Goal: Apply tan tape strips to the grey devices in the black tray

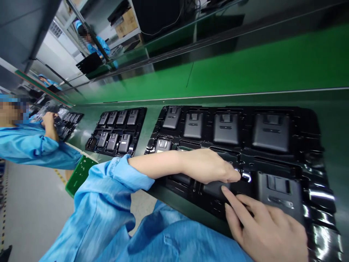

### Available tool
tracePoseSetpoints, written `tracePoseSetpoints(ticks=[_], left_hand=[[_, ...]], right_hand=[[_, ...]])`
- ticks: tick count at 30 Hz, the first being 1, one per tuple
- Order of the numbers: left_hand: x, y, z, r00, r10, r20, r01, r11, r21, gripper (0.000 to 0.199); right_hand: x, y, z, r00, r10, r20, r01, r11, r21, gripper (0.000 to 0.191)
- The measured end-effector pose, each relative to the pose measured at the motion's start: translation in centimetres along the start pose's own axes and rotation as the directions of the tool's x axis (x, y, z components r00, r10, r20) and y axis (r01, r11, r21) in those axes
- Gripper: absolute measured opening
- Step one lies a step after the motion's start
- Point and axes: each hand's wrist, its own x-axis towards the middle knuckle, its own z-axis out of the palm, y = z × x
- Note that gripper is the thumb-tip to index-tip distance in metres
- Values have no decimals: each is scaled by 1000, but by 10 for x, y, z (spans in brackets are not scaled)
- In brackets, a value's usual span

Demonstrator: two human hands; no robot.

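My left hand (209,166) is over the front row of a black moulded tray (247,162), its fingers curled and bent downward. What those fingers hold, if anything, is hidden under the hand. Just below lies a dark grey boxy device (216,189), largely covered by the hand. My right hand (268,227) comes in from the lower right, index finger stretched to the edge of that device, thumb apart from it. Another grey device (280,191), with a clip-like piece on its back, sits in its pocket beside my right hand.
Several like devices fill the tray's back row, such as a grey device (271,131). Left along the green bench (152,123) lies a second loaded tray (94,134). A co-worker's arm (50,127) works farther left. A green bin (80,173) stands by the bench edge.
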Motion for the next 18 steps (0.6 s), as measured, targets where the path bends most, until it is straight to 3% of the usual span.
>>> tracePoseSetpoints(ticks=[5,12,15,18], left_hand=[[-4,-1,4,999,0,-43,-1,1000,-5,14],[-23,-11,17,960,-83,-267,55,992,-111,12],[-30,-8,27,942,-63,-328,47,997,-56,15],[-33,-2,34,940,-42,-338,58,998,38,26]], right_hand=[[-1,1,0,1000,-10,15,10,1000,5,20],[-9,5,3,999,-16,35,15,999,30,20],[-16,8,3,998,-54,41,53,998,19,22],[-16,3,15,1000,-13,-11,14,997,77,27]])
